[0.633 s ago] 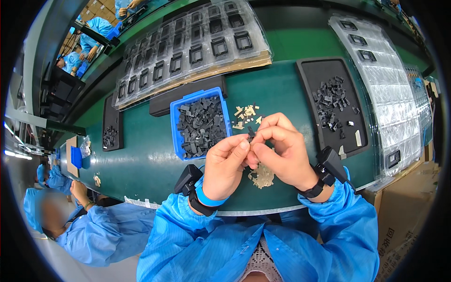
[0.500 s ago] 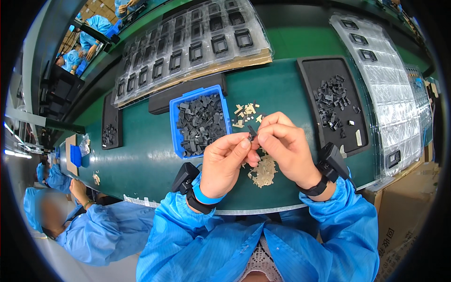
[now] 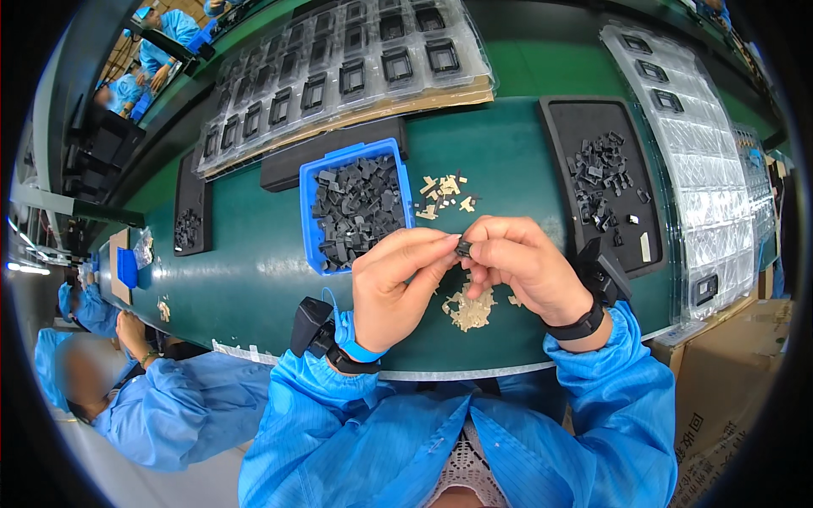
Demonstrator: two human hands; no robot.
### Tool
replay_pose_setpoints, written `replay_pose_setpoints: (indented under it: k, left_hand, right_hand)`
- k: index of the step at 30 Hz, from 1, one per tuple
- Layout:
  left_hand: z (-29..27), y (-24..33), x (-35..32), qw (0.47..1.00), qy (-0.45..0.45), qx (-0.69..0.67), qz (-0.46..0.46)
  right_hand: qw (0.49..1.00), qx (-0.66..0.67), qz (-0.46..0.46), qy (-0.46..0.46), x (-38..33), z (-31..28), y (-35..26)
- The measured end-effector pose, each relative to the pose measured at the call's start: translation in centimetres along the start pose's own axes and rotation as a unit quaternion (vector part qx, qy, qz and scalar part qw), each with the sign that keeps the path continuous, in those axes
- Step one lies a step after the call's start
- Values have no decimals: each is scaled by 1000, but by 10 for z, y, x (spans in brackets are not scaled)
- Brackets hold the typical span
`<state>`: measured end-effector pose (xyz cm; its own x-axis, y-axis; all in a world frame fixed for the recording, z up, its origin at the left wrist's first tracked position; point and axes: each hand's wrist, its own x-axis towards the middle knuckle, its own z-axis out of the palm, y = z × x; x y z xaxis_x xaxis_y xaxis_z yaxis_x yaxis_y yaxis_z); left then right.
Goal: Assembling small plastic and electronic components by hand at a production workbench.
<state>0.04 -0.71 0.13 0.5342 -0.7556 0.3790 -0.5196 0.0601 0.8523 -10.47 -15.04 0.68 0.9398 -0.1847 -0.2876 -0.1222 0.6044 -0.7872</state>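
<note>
"Green covers this whole table (image 3: pixel 508 152). What are the hands doing over it?"

"Well, the right hand (image 3: pixel 527 264) pinches a small black part (image 3: pixel 463 248) with its thumb and finger."

"And the left hand (image 3: pixel 394 278)?"

"Its fingertips are bunched up right by the part. I can't tell if they pinch it too."

"So where is the part?"

"Up between the two hands, to the right of the blue bin (image 3: pixel 311 233). Black bits (image 3: pixel 360 203) fill that bin. Pale scraps (image 3: pixel 468 311) lie in a heap close by, and a black tray (image 3: pixel 625 256) sits farther right."
</note>
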Motion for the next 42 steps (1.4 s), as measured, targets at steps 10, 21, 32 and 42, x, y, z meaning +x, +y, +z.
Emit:
replay_pose_setpoints:
  k: [10,21,32,42]
  left_hand:
    - [1,7,4,988,12,116,102]
    - [-4,-1,1,984,111,-125,-61]
    - [-4,-3,1,981,116,-147,-59]
    - [-4,-2,3,981,109,-146,-64]
  right_hand:
    - [998,-41,44,-13,5,-5,0]
    - [755,-509,-163,381,-37,-54,-58]
    - [659,-700,-200,191,19,-16,-25]
    - [702,-676,-130,182,51,-15,-4]
